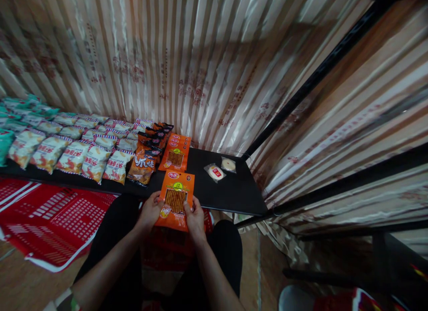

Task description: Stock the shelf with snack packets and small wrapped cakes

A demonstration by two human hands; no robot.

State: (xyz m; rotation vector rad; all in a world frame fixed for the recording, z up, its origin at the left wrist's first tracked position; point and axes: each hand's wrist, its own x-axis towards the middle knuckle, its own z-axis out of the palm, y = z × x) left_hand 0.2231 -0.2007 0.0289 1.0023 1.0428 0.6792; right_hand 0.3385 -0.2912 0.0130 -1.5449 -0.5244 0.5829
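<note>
An orange snack packet (176, 199) with a clear window showing brown sticks is held upright between both hands, in front of the black shelf's edge. My left hand (151, 211) grips its left side, and my right hand (195, 218) pinches the right side with the thumb on the front. Just behind it, a stack of similar orange packets (175, 151) lies on the shelf (230, 193). To the left of that stack are orange-brown snack bags (143, 164) in a row going back.
Several rows of white snack bags (72, 155) fill the shelf's left, with green bags (5, 144) beyond. Two small wrapped round items (215, 172) lie on the right. A red basket (56, 222) sits below left. Black metal bars (321, 79) and a striped curtain (207, 57) enclose the shelf.
</note>
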